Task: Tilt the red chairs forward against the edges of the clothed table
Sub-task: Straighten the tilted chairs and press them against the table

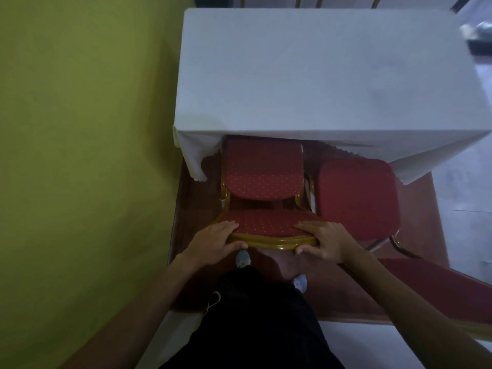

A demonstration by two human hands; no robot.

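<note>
A red dotted chair with a gold frame stands at the near edge of the white-clothed table, its seat partly under the cloth. My left hand and my right hand both grip the top of its backrest, one at each end. A second red chair stands just to the right with its seat partly under the table edge; neither hand touches it.
A green wall runs close along the left. The chairs stand on a dark red floor strip; pale floor lies to the right. My feet and dark trousers are directly below the held chair. Gold chair legs show beyond the table's far edge.
</note>
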